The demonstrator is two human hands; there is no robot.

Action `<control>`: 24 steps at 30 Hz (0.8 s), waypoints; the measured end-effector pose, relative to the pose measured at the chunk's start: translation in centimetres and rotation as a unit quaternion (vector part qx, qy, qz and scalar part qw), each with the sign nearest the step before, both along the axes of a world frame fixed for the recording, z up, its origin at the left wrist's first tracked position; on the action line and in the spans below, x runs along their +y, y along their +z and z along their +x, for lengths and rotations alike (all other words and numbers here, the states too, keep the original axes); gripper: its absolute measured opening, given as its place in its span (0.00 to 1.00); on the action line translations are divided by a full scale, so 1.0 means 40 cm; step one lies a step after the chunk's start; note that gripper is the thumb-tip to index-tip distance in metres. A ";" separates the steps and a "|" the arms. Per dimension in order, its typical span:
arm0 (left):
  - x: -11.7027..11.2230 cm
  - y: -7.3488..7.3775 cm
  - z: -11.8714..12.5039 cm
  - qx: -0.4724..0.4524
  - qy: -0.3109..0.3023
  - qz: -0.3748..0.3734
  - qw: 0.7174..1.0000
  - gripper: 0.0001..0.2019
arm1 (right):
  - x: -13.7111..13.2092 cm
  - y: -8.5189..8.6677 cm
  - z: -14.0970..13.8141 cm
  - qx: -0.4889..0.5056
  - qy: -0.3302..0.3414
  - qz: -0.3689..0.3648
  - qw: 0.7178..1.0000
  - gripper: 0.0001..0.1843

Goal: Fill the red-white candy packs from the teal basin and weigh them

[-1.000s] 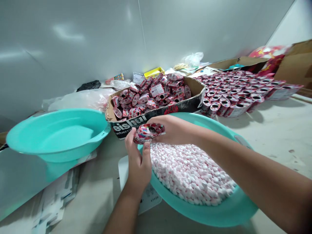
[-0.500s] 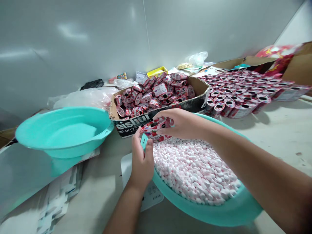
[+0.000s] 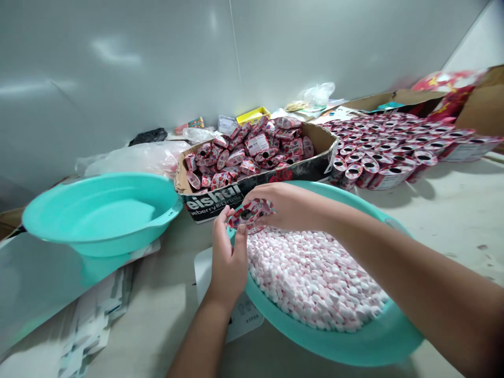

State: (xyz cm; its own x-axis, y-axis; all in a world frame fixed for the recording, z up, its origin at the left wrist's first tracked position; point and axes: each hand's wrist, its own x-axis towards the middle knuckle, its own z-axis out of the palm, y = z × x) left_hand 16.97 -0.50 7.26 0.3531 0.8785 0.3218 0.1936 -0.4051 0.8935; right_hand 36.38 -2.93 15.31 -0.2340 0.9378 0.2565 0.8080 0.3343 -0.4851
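Note:
Between my two hands is a small pink-and-red printed candy box (image 3: 258, 210), tilted, with a dark round opening toward me. My right hand (image 3: 287, 206) grips it from the right and above, its fingertips partly hidden. At the other end, my left hand (image 3: 230, 265) has its thumb and fingers closed around the box's left edge. Both hands are over the near-left rim of a teal basin (image 3: 331, 346). That basin is filled with small pale pink and white candies (image 3: 315, 278).
Behind the basin stands a cardboard carton (image 3: 326, 163) heaped with similar boxes (image 3: 240, 155). Many upright boxes with dark openings (image 3: 378, 147) crowd the table at right. Another teal basin (image 3: 106, 231) sits at left. A white scale-like plate (image 3: 246, 320) lies under the full basin.
The candy box has turned so that its dark opening faces me at the left end. My right hand has shifted slightly lower; my left hand stays nearly in place.

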 end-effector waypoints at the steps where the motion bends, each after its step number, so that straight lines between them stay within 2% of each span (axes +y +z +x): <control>1: -0.001 0.001 -0.001 0.004 0.002 -0.003 1.000 0.28 | -0.001 0.002 0.003 0.003 -0.009 0.010 1.000 0.18; 4: -0.001 0.001 -0.001 0.012 0.006 -0.006 1.000 0.29 | -0.003 0.001 0.005 0.010 -0.027 0.012 1.000 0.18; 9: 0.005 -0.002 -0.001 0.008 -0.013 0.011 1.000 0.30 | 0.000 -0.009 -0.005 0.010 0.010 -0.037 0.999 0.15; 16: 0.007 -0.001 -0.007 -0.001 -0.001 0.081 0.997 0.25 | -0.001 -0.002 -0.002 0.051 0.038 0.012 0.998 0.18; 19: 0.008 0.018 -0.012 0.002 -0.007 0.151 0.988 0.24 | -0.003 0.000 0.007 0.106 0.059 -0.038 0.992 0.19; 21: 0.007 0.042 -0.027 0.002 -0.019 0.198 0.980 0.23 | -0.003 -0.003 0.019 0.141 0.072 -0.101 0.982 0.25; 24: 0.001 0.082 -0.079 -0.002 -0.003 0.250 0.968 0.20 | -0.002 -0.019 0.047 0.099 0.040 -0.169 0.980 0.36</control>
